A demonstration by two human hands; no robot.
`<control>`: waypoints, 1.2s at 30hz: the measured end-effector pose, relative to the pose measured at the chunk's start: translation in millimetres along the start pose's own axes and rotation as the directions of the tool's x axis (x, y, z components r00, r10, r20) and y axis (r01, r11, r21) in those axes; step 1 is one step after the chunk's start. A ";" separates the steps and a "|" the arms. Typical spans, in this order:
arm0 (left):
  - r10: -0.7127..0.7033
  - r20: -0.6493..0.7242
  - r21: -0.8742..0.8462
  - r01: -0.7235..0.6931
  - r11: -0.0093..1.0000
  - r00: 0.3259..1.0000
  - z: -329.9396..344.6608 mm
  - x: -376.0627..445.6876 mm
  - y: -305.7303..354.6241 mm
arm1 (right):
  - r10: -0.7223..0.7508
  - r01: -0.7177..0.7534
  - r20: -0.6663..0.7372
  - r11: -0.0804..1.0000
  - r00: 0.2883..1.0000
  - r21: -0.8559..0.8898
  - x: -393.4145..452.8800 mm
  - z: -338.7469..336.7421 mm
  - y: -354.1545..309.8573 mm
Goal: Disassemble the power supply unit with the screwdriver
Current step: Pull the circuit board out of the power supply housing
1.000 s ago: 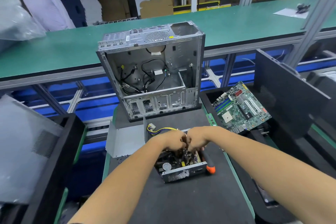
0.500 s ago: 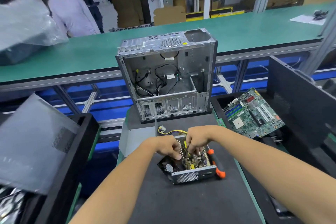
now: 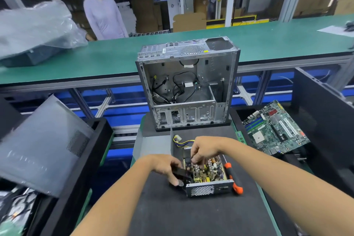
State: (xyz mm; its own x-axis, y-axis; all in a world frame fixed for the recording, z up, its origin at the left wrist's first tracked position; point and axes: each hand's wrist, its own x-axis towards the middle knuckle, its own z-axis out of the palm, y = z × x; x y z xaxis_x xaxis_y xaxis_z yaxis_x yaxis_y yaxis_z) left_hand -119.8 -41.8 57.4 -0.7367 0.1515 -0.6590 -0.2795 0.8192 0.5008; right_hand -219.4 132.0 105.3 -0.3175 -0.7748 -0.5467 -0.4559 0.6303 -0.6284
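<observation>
The opened power supply unit sat on the dark mat of the tabletop, its cover off and the yellowish circuit board with its coils and capacitors laid bare, the perforated metal end panel facing the person. The left hand was at the unit's left side, fingers curled around a black fan that stood tilted against the casing. The right hand reached in from above, its fingertips pinched together on something small and dark over the rear of the board; I could not tell exactly what it held. The screwdriver, black-shafted with an orange grip, lay untouched on the mat, right against the unit's right wall, its handle toward the person. A bundle of yellow and blue wires with a pale connector trailed out behind the unit, beside a grey sheet-metal cover lying flat to the left. Further back on the same mat stood the emptied computer case, open side facing us, loose black cables hanging inside. To the right a green motherboard rested tilted in a black bin, and to the left a grey side panel leaned on another bin. Across the green conveyor bench a person in a pale top stood.
</observation>
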 end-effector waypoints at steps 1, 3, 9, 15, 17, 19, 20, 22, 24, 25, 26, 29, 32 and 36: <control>0.001 -0.036 0.026 0.000 1.000 0.999 3.4 -1.1 -4.3 | -0.002 0.001 0.009 1.000 1.000 0.008 0.4 0.1 -1.4; 0.028 -0.116 0.016 -0.026 1.000 0.993 6.0 -3.7 -9.7 | -0.012 0.012 0.015 1.000 1.000 0.013 1.6 0.0 -4.7; 0.035 -0.221 -0.186 -0.078 0.979 0.975 -13.7 -24.0 -18.3 | -0.065 0.056 -0.048 0.985 0.997 -0.165 11.0 0.5 -23.7; 0.014 -0.325 -0.280 -0.110 0.954 0.946 -47.3 -48.0 -23.3 | -0.126 0.111 -0.077 0.977 0.989 -0.181 19.1 3.0 -49.8; -0.014 -0.370 -0.330 -0.117 0.937 0.929 -56.6 -54.9 -23.9 | -0.126 0.119 -0.072 0.988 0.989 -0.096 21.6 2.9 -57.2; -0.022 -0.416 -0.369 -0.146 0.918 0.909 -64.4 -59.5 -24.5 | -0.160 0.154 -0.080 0.985 0.984 -0.081 25.1 2.4 -63.9; -0.017 -0.436 -0.382 -0.168 0.909 0.900 -67.8 -61.0 -24.5 | -0.177 0.171 -0.090 0.983 0.980 -0.068 28.0 2.4 -67.1; 0.001 -0.474 -0.376 -0.203 0.904 0.881 -74.4 -62.3 -24.4 | -0.178 0.174 -0.161 0.984 0.971 -0.039 34.9 2.9 -72.9; 0.014 -0.525 -0.346 -0.229 0.910 0.851 -81.0 -62.7 -23.9 | -0.137 0.137 -0.268 0.990 0.953 -0.018 43.0 3.3 -77.2; 0.021 -0.559 -0.329 -0.245 0.912 0.829 -84.1 -62.8 -23.8 | -0.109 0.117 -0.314 0.993 0.943 0.007 47.4 3.4 -79.0; 0.027 -0.599 -0.310 -0.262 0.914 0.800 -86.8 -62.0 -24.6 | -0.080 0.104 -0.351 0.993 0.933 0.050 51.8 3.6 -80.4; 0.044 -0.688 -0.172 -0.222 0.960 0.725 -92.5 -63.3 -28.5 | 0.006 0.104 -0.417 0.965 0.909 0.240 62.4 1.3 -84.4; 0.066 -0.612 -0.109 -0.167 0.980 0.788 -94.0 -63.0 -37.4 | 0.065 0.109 -0.416 0.918 0.907 0.382 67.6 -2.5 -87.9; 0.112 -0.618 0.227 0.039 0.973 0.778 -92.8 -52.5 -48.2 | 0.133 0.069 -0.402 0.891 0.906 0.450 78.9 -3.0 -91.5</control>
State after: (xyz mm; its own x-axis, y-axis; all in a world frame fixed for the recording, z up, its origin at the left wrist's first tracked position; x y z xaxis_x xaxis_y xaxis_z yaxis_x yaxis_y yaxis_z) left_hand -124.8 -140.6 119.9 -0.9852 -0.1320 -0.1093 -0.1615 0.9285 0.3343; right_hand -205.3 13.1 121.4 -0.6828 -0.6380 -0.3561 -0.0542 0.5302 -0.8462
